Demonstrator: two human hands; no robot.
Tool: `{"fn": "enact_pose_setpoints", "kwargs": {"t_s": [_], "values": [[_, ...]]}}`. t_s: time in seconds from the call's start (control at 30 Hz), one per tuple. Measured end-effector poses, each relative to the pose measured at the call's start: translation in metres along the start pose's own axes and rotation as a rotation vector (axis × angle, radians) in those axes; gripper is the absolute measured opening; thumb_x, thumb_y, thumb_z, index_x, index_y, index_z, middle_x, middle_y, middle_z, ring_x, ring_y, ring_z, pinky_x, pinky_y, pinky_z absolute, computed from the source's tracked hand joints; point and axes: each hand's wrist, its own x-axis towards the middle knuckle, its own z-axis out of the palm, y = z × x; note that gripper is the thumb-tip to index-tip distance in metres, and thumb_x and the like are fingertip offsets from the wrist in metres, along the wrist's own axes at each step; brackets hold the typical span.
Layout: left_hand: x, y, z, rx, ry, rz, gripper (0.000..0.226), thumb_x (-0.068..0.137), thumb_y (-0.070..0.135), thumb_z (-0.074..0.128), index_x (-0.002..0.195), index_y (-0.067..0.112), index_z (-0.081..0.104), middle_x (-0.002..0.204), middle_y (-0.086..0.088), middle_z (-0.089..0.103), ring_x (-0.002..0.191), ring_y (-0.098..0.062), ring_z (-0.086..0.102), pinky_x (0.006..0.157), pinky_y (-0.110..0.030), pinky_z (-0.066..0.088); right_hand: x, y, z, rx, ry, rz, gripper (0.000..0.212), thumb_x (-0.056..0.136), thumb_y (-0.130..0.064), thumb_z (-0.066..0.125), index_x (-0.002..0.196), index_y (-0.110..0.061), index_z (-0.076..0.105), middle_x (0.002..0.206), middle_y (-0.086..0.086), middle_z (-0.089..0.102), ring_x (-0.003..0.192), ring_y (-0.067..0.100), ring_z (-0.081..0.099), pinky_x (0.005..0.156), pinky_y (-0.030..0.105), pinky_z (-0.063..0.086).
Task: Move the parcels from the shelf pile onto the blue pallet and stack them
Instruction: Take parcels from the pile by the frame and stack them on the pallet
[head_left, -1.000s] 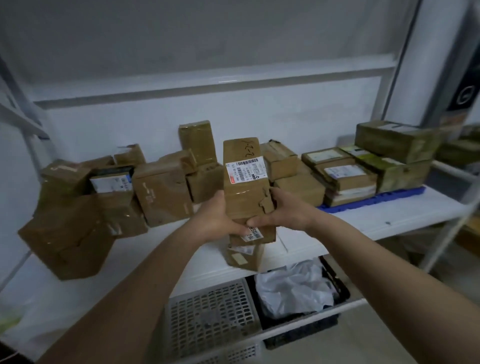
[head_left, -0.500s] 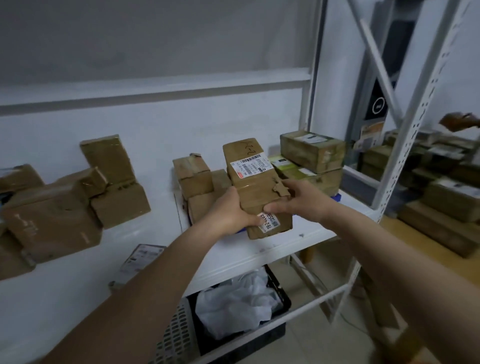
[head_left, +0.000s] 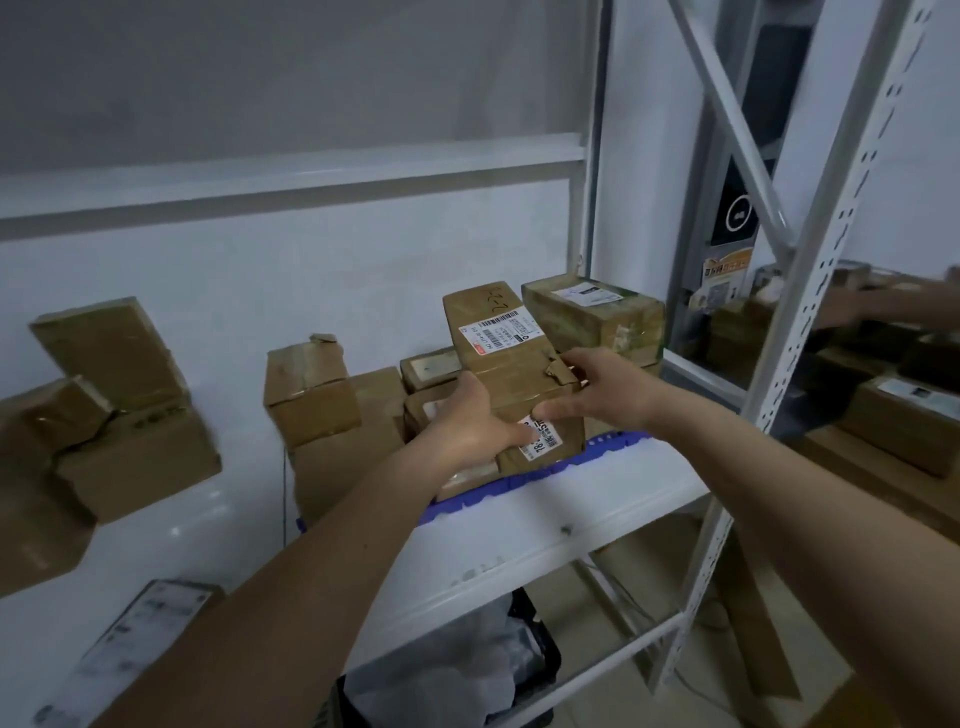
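Note:
A tall brown parcel (head_left: 506, 358) with a barcode label is held in both hands above the blue pallet (head_left: 582, 460). My left hand (head_left: 472, 423) grips its lower left side, my right hand (head_left: 597, 387) grips its right side, thumb on the front. Behind it on the pallet lie stacked parcels (head_left: 592, 317), one with a greenish tint on top. The shelf pile (head_left: 119, 400) of brown parcels sits at the left on the white shelf (head_left: 545, 530). Whether the held parcel touches the parcels under it I cannot tell.
A white perforated upright (head_left: 810, 332) and a diagonal brace stand at the right. Beyond them lie more parcels (head_left: 909, 421) on another shelf. A flat labelled parcel (head_left: 140, 639) lies at the shelf's front left. Below, a black crate (head_left: 467, 680) holds white plastic.
The parcel has been carried right, from in front of the shelf pile to over the blue pallet. The view has swung right with it.

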Motion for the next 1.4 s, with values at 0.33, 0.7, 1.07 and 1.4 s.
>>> {"fn": "enact_pose_setpoints", "kwargs": {"t_s": [0.33, 0.7, 1.07, 1.4], "values": [[0.126, 0.024, 0.005, -0.051, -0.001, -0.007, 0.089, 0.062, 0.035, 0.087, 0.133, 0.020, 0.035, 0.117, 0.002, 0.058, 0.107, -0.016, 0.059, 0.091, -0.035, 0.052, 0.125, 0.036, -0.057, -0.244, -0.024, -0.009, 0.087, 0.067, -0.025, 0.085, 0.137, -0.017, 0.033, 0.122, -0.002, 0.051, 0.113, 0.017, 0.051, 0.096, 0.030, 0.044], [0.193, 0.032, 0.026, -0.008, -0.062, -0.062, 0.066, 0.073, 0.020, 0.082, 0.130, 0.011, 0.051, 0.114, -0.006, 0.066, 0.101, -0.020, 0.064, 0.082, -0.039, 0.057, 0.196, 0.070, -0.090, -0.673, -0.131, -0.011, 0.049, 0.060, -0.048, 0.083, 0.084, -0.025, 0.047, 0.091, -0.005, 0.050, 0.094, 0.018, 0.046, 0.078, 0.029, 0.039], [0.194, 0.047, 0.029, -0.088, -0.101, -0.097, 0.059, 0.070, 0.020, 0.085, 0.120, 0.031, 0.057, 0.111, 0.003, 0.068, 0.098, -0.010, 0.066, 0.078, -0.037, 0.060, 0.209, 0.075, -0.123, -0.880, -0.171, -0.181, 0.066, 0.070, -0.074, 0.057, 0.107, -0.019, 0.063, 0.098, 0.000, 0.051, 0.112, 0.028, 0.039, 0.102, 0.042, 0.033], [0.199, 0.057, 0.049, -0.674, -0.020, -0.221, 0.065, 0.066, 0.029, 0.079, 0.127, 0.021, 0.058, 0.108, -0.005, 0.073, 0.096, -0.021, 0.070, 0.078, -0.035, 0.056, 0.212, 0.137, -0.184, -0.082, 0.039, 0.282, 0.068, 0.091, -0.044, 0.057, 0.142, -0.005, 0.034, 0.129, 0.012, 0.054, 0.109, 0.027, 0.057, 0.085, 0.034, 0.044]]}}
